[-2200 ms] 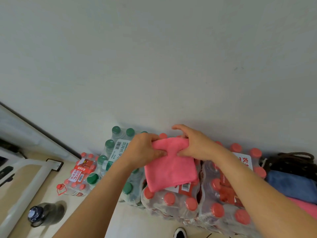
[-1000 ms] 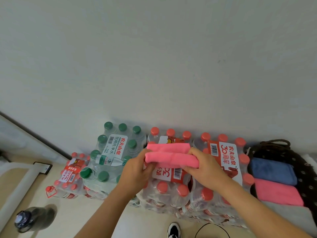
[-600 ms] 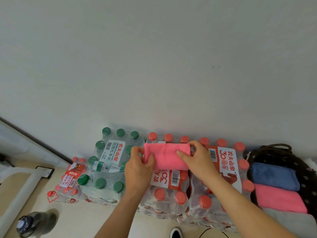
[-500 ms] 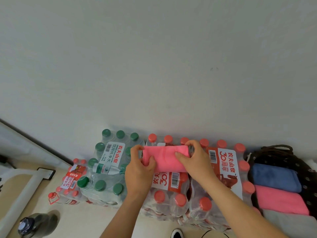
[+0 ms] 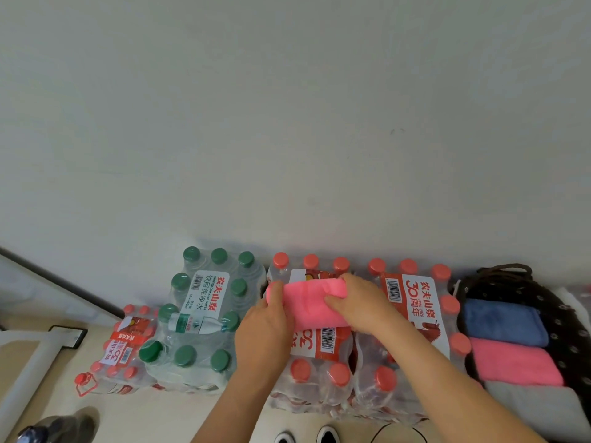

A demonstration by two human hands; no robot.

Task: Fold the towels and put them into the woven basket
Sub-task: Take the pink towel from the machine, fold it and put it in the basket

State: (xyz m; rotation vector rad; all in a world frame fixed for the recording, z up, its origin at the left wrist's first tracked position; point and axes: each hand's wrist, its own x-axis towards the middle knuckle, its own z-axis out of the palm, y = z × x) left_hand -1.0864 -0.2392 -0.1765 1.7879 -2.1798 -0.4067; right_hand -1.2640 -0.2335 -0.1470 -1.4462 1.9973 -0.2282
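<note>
The left hand [image 5: 265,327] and right hand [image 5: 358,310] gripped one folded pink towel [image 5: 308,303] on a red-capped bottle pack [image 5: 319,372]; right of them, the woven basket [image 5: 572,321] held three folded towels [image 5: 502,327].

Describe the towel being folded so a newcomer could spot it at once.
A row of bottle packs lines the wall. On the red-capped pack just right of the green-capped pack lies a pink towel, gripped at its ends by the left hand and right hand. Unlike the second pink towel, it is outside the basket.
</note>
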